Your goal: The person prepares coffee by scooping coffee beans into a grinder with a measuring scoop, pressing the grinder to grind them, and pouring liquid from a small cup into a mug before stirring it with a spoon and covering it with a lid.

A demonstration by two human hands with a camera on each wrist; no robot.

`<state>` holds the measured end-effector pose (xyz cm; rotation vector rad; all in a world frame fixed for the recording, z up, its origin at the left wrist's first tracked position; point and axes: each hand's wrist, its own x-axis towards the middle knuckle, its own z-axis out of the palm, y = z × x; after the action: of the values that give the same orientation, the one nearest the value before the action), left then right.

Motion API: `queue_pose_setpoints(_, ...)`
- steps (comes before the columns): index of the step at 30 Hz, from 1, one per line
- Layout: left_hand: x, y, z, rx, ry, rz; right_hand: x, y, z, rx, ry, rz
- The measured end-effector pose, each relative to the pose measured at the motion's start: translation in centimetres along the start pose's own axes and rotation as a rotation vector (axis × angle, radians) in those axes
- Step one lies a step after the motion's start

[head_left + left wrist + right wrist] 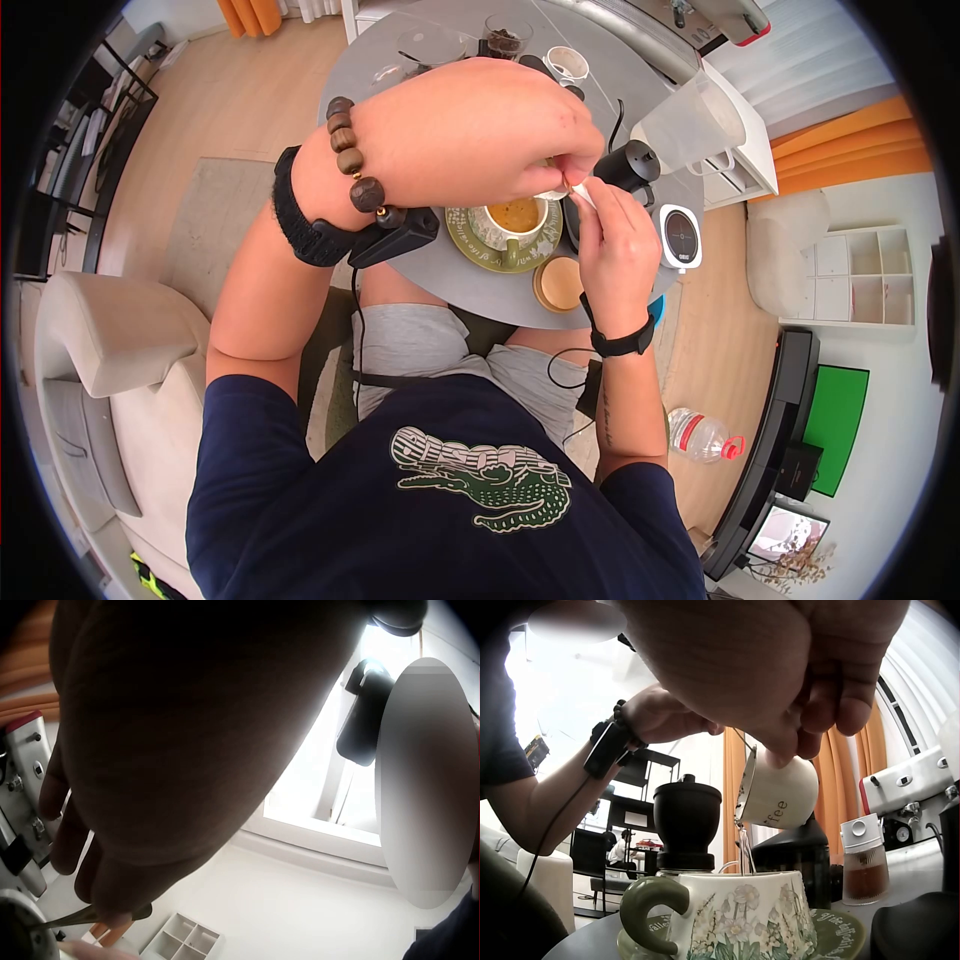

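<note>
My left hand [470, 130] reaches across the table and pinches a thin metal spoon [71, 920], whose far end goes into the mouth of a small white cup [780, 787] with lettering. That small cup is held by my right hand [620, 240], its fingers at the white handle [586, 196]. It tilts over a larger floral cup [742, 919], and a thin pale stream [745, 851] falls from its rim. The floral cup has a green handle [512, 252], contains brown-orange liquid [517, 214] and stands on a green lettered saucer [462, 240]. In the head view, my left hand covers much of the small cup.
Beside the saucer are a round wooden lid [560, 284] and a white device with a round dark face [681, 238]. A black grinder [688, 814], clear jug [690, 125], another white cup [567, 63] and glass of dark contents [505, 40] stand around the table.
</note>
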<state>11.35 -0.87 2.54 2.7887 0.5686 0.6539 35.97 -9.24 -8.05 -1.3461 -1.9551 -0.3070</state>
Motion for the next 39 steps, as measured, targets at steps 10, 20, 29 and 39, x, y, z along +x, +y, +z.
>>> queue_pose_setpoints(10,-0.6,-0.1,0.3,-0.013,0.038,0.021,0.2,0.0,0.1,-0.01,0.001,-0.011)
queue_pose_setpoints(20,-1.4,0.2,0.2,-0.01,0.044,0.007,0.3,-0.3,0.2,-0.006,-0.005,-0.045)
queue_pose_setpoints(29,-2.7,0.6,1.0,0.006,0.1,0.037,-0.2,0.0,0.7,-0.009,0.026,-0.094)
queue_pose_setpoints(39,-4.2,1.6,0.9,0.045,0.08,0.029,-0.7,0.0,0.8,-0.009,0.066,-0.122)
